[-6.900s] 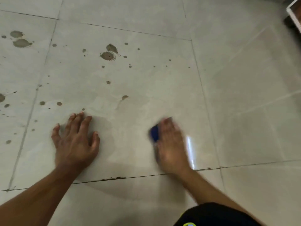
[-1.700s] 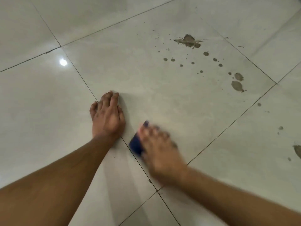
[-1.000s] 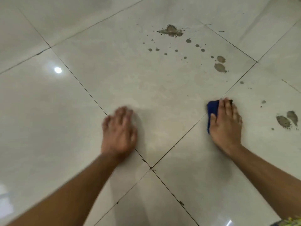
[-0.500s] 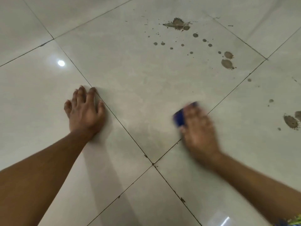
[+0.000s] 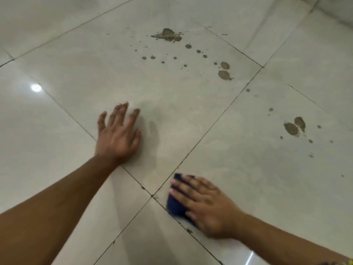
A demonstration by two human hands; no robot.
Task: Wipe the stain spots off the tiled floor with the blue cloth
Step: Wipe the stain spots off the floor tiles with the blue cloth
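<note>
My right hand [image 5: 206, 205] presses flat on the folded blue cloth [image 5: 174, 204], low in the view, just right of where four tiles meet; only the cloth's left part shows from under my fingers. My left hand [image 5: 118, 133] rests palm-down with fingers spread on the pale tiled floor [image 5: 191, 104], near a grout line. Brown stain spots lie farther off: a big splat [image 5: 168, 34] at the top, two blobs [image 5: 224, 73] to its right with small dots between, and a pair of blobs [image 5: 294, 127] on the right-hand tile.
A bright lamp reflection [image 5: 36, 87] shines on the glossy tile at the left. Dark specks of dirt [image 5: 189, 230] sit in the grout line below my right hand. A faint damp smear [image 5: 152, 127] shows beside my left hand.
My right hand has dragged the cloth back toward me and to the tile junction. My left hand has shifted right, across the grout line onto the middle tile.
</note>
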